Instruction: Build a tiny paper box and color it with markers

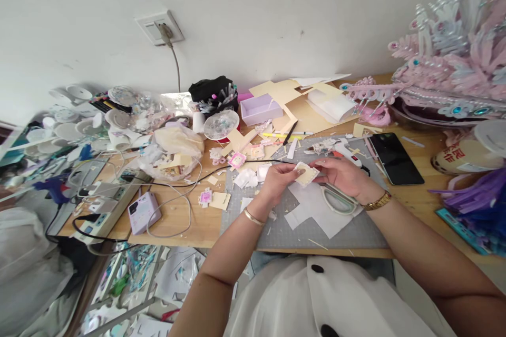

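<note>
My left hand (276,180) and my right hand (343,175) meet over a grey cutting mat (356,231). Together they pinch a small cream square piece with a white edge (306,174), the left at its left corner, the right at its right side. Both hands have curled fingers. Under them lie white paper pieces (312,210) and a pair of scissors with pale handles (336,201). A white glue gun (348,154) lies just beyond my right hand. Each wrist carries a gold band.
A dark phone (395,158) lies right of the mat. A lilac box (261,109), cream card sheets (284,92) and a black pen cup (215,96) stand behind. Left are a lilac device (143,211), cables, a power strip (98,218) and a plastic bag (174,150). A pink ornate headpiece (446,63) fills the right.
</note>
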Available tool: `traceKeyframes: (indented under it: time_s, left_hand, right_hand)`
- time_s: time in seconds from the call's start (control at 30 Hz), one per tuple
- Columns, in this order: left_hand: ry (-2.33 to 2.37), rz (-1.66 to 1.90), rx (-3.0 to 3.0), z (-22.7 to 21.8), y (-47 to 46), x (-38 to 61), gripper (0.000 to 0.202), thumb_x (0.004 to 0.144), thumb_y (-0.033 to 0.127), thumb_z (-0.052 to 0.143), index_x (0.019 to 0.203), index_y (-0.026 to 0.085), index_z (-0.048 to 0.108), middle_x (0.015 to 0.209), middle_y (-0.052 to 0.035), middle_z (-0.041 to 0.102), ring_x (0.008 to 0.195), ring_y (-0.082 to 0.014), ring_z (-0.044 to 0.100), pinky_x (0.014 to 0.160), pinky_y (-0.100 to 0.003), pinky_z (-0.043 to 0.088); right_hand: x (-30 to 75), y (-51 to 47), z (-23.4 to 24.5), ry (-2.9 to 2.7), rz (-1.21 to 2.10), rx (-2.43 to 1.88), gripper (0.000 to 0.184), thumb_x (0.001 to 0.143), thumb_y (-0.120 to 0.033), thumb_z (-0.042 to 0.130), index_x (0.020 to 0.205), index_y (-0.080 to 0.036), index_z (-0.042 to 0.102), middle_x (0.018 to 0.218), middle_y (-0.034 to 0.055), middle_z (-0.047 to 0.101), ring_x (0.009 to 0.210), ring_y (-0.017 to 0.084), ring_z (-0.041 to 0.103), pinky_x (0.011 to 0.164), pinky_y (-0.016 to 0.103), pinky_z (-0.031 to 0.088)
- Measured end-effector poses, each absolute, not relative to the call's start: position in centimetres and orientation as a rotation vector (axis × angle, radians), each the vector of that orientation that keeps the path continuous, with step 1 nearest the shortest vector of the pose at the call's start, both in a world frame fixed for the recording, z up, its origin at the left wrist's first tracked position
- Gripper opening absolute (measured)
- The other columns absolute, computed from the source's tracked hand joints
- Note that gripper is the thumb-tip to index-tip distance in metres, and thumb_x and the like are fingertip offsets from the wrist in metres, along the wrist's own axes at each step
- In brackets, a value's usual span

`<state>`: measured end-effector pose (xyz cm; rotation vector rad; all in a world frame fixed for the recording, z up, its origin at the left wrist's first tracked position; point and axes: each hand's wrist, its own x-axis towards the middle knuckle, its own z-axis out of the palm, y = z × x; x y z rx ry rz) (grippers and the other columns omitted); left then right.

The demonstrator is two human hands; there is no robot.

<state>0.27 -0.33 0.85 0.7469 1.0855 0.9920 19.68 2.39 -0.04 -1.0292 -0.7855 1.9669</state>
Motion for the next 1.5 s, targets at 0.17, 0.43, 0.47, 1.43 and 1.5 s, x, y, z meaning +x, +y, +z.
traceKeyframes:
  time_s: [0.17, 0.43, 0.47, 1.43, 1.5]
  left_hand:
    - [1.09, 1.025, 0.748, 0.93, -0.27, 0.27, 0.039, 0.047, 0.045, 0.093, 0.068, 0.017, 0.078, 0.068, -0.0044, 0.073, 0.063, -0.0122, 0.058, 0.064, -0.026, 0.044]
    - [1.099, 1.032, 0.797, 1.02, -0.39, 0.2, 0.038, 0.05, 0.047, 0.092, 0.07, 0.017, 0.078, 0.071, -0.0053, 0.075, 0.064, -0.0138, 0.06, 0.068, -0.028, 0.046]
    - [1.101, 1.034, 0.8, 1.01, -0.4, 0.18, 0.038, 0.051, 0.047, 0.091, 0.07, 0.017, 0.079, 0.071, -0.0054, 0.075, 0.065, -0.014, 0.06, 0.068, -0.028, 0.046]
    - [1.106, 1.029, 0.815, 0.97, -0.46, 0.08, 0.037, 0.052, 0.047, 0.091, 0.07, 0.017, 0.079, 0.071, -0.0058, 0.075, 0.064, -0.0147, 0.06, 0.067, -0.029, 0.047]
    - [1.118, 1.03, 0.809, 1.0, -0.46, 0.14, 0.038, 0.05, 0.048, 0.091, 0.069, 0.017, 0.078, 0.07, -0.0055, 0.074, 0.064, -0.0148, 0.06, 0.067, -0.029, 0.047]
  right_hand:
    - [19.67, 2.35, 0.0, -0.786, 1.948, -1.026, 0.021, 0.056, -0.029, 0.09, 0.069, -0.025, 0.074, 0.078, -0.0006, 0.077, 0.076, 0.021, 0.072, 0.067, 0.035, 0.061]
    - [19.6, 2.25, 0.21, -0.83, 1.941, -1.063, 0.025, 0.055, -0.029, 0.091, 0.071, -0.024, 0.073, 0.078, -0.0005, 0.077, 0.078, 0.02, 0.072, 0.07, 0.035, 0.062]
    - [19.63, 2.25, 0.2, -0.845, 1.94, -1.068, 0.025, 0.055, -0.029, 0.091, 0.072, -0.024, 0.073, 0.079, -0.0002, 0.077, 0.079, 0.021, 0.072, 0.072, 0.036, 0.061]
    - [19.35, 1.97, 0.75, -0.9, 1.895, -1.121, 0.032, 0.051, -0.034, 0.093, 0.073, -0.024, 0.072, 0.081, 0.0004, 0.075, 0.079, 0.021, 0.07, 0.073, 0.037, 0.06]
    - [19.13, 1.86, 0.82, -0.918, 1.867, -1.139, 0.032, 0.052, -0.034, 0.092, 0.073, -0.024, 0.071, 0.08, 0.001, 0.075, 0.079, 0.022, 0.07, 0.074, 0.039, 0.06]
